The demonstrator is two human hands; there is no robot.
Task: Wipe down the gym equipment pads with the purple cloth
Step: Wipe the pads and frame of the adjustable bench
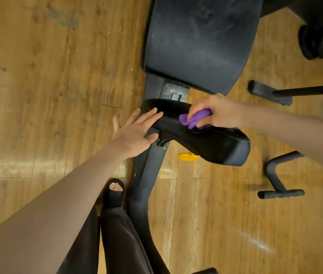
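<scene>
Fingers (200,107) of right hand (219,111) curled round bunched purple cloth (193,118), pressing it on small black pad (206,139). Left hand (135,133) flat, fingers straight, touching pad's far end. Larger pad (200,40) beyond, top cut off; cloth mostly hidden under hand.

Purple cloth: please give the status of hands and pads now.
Right hand grips purple cloth on small pad. Left hand flat on pad's end. Large pad dusty, smudged. Nothing in the way.
</scene>
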